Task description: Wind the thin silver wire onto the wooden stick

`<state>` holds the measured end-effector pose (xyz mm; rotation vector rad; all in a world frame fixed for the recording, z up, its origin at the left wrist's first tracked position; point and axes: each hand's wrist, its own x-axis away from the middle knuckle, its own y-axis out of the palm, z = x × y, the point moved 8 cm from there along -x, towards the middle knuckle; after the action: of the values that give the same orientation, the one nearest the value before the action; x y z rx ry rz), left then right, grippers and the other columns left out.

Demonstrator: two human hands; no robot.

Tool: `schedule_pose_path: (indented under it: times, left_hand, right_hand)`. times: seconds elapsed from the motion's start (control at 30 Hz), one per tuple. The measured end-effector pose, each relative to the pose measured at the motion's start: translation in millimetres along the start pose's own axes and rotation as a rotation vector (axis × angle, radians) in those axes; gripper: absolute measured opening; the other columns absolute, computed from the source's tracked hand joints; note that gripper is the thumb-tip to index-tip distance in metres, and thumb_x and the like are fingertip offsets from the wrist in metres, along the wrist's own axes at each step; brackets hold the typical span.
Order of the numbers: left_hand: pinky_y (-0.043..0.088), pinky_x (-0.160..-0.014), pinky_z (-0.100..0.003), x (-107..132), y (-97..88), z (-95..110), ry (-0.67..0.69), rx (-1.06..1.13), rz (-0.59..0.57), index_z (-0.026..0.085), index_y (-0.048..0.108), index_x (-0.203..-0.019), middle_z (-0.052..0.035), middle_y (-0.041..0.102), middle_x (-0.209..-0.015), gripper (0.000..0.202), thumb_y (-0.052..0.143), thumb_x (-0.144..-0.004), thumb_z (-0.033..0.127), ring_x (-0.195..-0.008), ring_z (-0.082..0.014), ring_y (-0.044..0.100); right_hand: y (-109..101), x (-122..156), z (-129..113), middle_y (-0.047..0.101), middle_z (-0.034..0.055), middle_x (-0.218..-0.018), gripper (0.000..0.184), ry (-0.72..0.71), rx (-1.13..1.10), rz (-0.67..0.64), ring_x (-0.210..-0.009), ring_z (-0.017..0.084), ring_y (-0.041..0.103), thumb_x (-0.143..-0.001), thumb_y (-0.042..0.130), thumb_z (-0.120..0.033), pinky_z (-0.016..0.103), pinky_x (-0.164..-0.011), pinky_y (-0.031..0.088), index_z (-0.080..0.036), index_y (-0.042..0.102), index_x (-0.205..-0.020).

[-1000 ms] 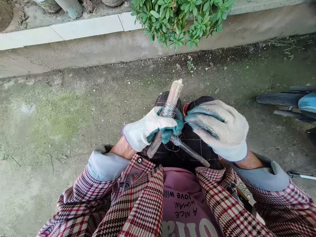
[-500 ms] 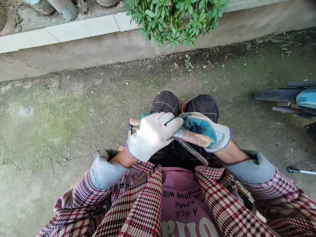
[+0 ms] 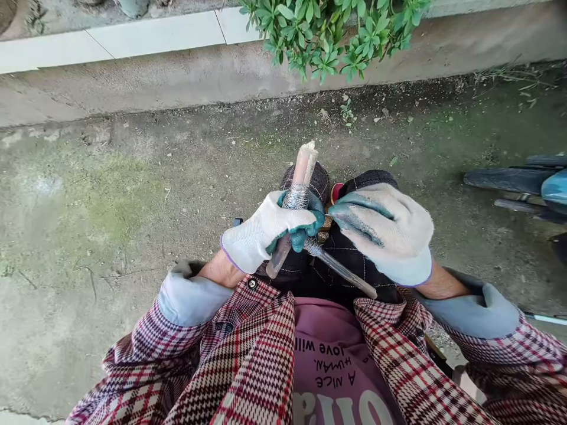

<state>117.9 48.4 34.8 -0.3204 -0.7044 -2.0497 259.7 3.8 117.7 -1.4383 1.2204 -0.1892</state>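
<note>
My left hand [image 3: 266,227], in a white glove with a teal palm, is wrapped round a thick wooden stick [image 3: 305,165]. The stick stands tilted, its rough broken end pointing away from me. Silvery wire [image 3: 296,196] is wound in many turns round its middle. A thinner stick [image 3: 348,274], also bound with wire near my left fingers, slants down to the right over my lap. My right hand [image 3: 385,230], gloved alike, has its fingertips pinched together just right of the left fingers. A fine strand of wire seems to run between them.
A low wall with a white tiled edge [image 3: 155,38] crosses the top, and a leafy green plant [image 3: 332,35] hangs over it. Bare, partly mossy ground [image 3: 110,195] lies around me. A dark-wheeled blue object [image 3: 509,180] stands at the right. A small dark tool end [image 3: 238,222] shows behind my left wrist.
The thick stick has turned from lying across to pointing away from me. My left hand has rolled to show thumb and fingers; my right hand has turned back-up and moved slightly right.
</note>
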Motion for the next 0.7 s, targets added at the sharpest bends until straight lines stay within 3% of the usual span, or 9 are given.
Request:
schedule_pose_path:
  times: [0.27,0.47,0.63,0.7]
  left_hand:
    - [0.04,-0.043,-0.02,6.9,7.4,-8.1,-0.066,0.114,-0.11,0.013,0.06,-0.06,0.0011,0.054,-0.05,0.018,0.071,-0.068,0.026,-0.043,-0.0071,0.047]
    - [0.04,-0.04,-0.02,10.4,8.8,-18.5,-0.134,0.199,-0.128,0.015,0.061,-0.065,0.0007,0.055,-0.053,0.02,0.074,-0.068,0.029,-0.043,-0.0079,0.047]
    - [0.037,-0.038,-0.022,12.8,20.5,-15.5,-0.124,0.236,-0.225,0.016,0.057,-0.068,0.0009,0.053,-0.052,0.022,0.071,-0.067,0.032,-0.041,-0.0086,0.045]
    - [0.037,-0.038,-0.022,11.8,18.0,-12.9,-0.101,0.156,-0.198,0.016,0.054,-0.065,0.002,0.049,-0.048,0.022,0.068,-0.069,0.033,-0.038,-0.0085,0.043]
  right_hand:
    - [-7.3,-15.2,-21.5,0.075,0.0042,-0.104,0.016,-0.216,0.082,0.013,-0.097,0.024,0.069,-0.094,0.066,-0.025,0.038,-0.081,0.059,-0.028,0.074,-0.107]
    - [-12.9,-18.2,-27.3,0.076,0.002,-0.106,0.016,-0.328,0.093,-0.01,-0.097,0.023,0.069,-0.094,0.067,-0.024,0.038,-0.079,0.058,-0.029,0.074,-0.107]
    - [-14.9,-30.2,-23.8,0.076,-0.0004,-0.105,0.018,-0.241,0.0,-0.176,-0.1,0.022,0.068,-0.098,0.061,-0.025,0.036,-0.079,0.055,-0.033,0.072,-0.11]
    - [-14.2,-34.8,-22.7,0.076,-0.0012,-0.103,0.017,-0.199,-0.035,-0.239,-0.099,0.022,0.068,-0.098,0.06,-0.026,0.036,-0.079,0.054,-0.034,0.072,-0.108]
